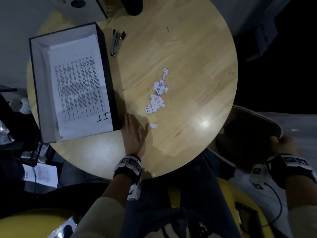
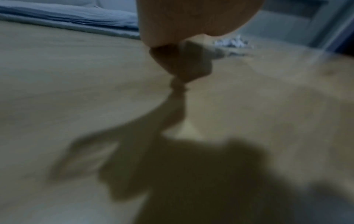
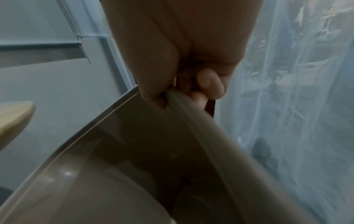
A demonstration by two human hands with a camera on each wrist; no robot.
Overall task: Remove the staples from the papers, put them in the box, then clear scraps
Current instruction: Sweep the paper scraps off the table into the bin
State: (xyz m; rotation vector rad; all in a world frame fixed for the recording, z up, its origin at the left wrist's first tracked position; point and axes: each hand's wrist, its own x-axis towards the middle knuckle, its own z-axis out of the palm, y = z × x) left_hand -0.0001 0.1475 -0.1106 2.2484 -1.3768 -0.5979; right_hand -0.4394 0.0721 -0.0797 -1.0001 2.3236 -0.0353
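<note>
- The left hand (image 1: 133,133) lies flat on the round wooden table (image 1: 188,54), palm down, fingers straight and close together, pointing to the far side. Its grip is open and has hold of nothing.
- The fingertips of this hand are just beside the near right corner of the black box (image 1: 106,66); I cannot tell if they touch it.
- The left forearm comes from the near edge of the table, with a marked band around the wrist.
- The right hand (image 1: 283,145) is off the table, at the right and lower down. Its fingers (image 3: 210,84) and thumb curl over the rim of a brown bin (image 3: 114,166), so the grip is closed on that rim.
- The bin is beside the near right edge of the table, with its opening upward.
- The papers (image 1: 78,86) lie inside the box, on the left part of the table, printed side up.
- The paper scraps (image 1: 157,93) are in a loose heap near the middle of the table, right of the box.
- One single scrap (image 1: 153,125) lies apart, just right of the left hand.
- A staple remover (image 1: 115,42) lies on the far side, right of the box.
</note>
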